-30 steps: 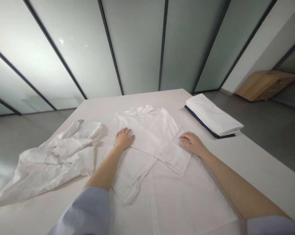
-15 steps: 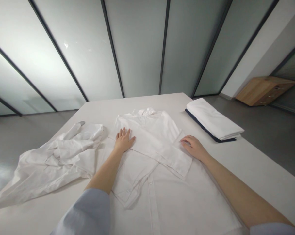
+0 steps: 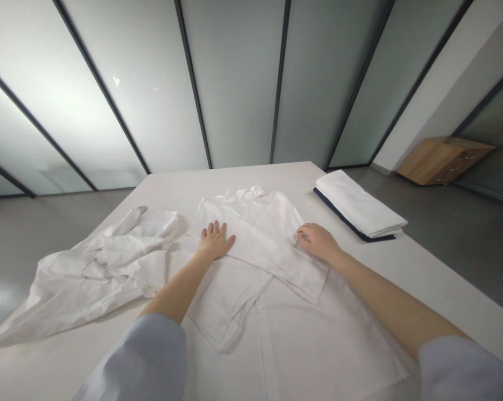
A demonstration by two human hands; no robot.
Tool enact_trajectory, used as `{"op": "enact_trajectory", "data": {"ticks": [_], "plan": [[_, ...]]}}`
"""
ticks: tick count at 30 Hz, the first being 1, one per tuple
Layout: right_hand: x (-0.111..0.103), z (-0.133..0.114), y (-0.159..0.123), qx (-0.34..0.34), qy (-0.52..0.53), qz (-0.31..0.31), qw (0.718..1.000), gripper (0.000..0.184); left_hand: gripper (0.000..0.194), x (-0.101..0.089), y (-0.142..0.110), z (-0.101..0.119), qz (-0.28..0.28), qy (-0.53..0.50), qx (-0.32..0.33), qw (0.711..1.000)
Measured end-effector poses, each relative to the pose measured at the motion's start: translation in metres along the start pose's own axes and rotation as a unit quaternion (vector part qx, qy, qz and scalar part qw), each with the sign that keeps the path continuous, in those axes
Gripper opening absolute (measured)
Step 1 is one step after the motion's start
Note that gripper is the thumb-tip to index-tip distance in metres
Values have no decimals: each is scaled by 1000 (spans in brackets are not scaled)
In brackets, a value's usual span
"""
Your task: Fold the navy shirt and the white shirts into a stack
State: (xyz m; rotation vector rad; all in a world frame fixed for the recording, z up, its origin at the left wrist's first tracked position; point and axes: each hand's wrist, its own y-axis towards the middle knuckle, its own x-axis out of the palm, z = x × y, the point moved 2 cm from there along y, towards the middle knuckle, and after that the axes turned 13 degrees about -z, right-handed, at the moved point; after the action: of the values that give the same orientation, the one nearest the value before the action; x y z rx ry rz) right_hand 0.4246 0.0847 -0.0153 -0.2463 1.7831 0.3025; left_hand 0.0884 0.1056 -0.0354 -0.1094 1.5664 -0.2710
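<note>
A white button-up shirt [image 3: 272, 234] lies front up on the table, its collar at the far end and both sleeves folded across the front. My left hand [image 3: 214, 240] rests flat on the shirt's left part, fingers spread. At the shirt's right side, my right hand [image 3: 317, 240] is closed, with curled fingertips pinching the cloth by the edge. The fingertips' underside is hidden. Below the crossed sleeves, the button placket [image 3: 264, 334] runs toward me.
A crumpled white garment [image 3: 109, 267] lies to the left, hanging toward the table's left edge. Folded white cloth [image 3: 360, 203] sits on a dark folded piece [image 3: 338, 216] at the right. The white table [image 3: 180, 181] stands before frosted panels; a wooden cabinet [image 3: 441, 161] is beyond.
My right hand has moved left, drawing the right edge of the shirt slightly inward. My left hand stays flat on the shirt. The view has shifted a little.
</note>
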Motion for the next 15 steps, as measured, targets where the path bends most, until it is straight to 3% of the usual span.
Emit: {"op": "enact_trajectory", "data": {"ticks": [6,10,13,15], "plan": [[14,-20,38,-27,-49,-63,996,45,77,4,-30,12,-11,33,-1,999],[26,-26,28,-26,-87,-121,988,52,77,-1,-57,13,-14,55,14,998],[18,-30,13,-43,-112,-126,985,49,71,-12,-66,7,-18,59,54,997],[7,-31,13,-40,-119,-148,981,45,63,-23,-59,1,-28,42,69,996]]}}
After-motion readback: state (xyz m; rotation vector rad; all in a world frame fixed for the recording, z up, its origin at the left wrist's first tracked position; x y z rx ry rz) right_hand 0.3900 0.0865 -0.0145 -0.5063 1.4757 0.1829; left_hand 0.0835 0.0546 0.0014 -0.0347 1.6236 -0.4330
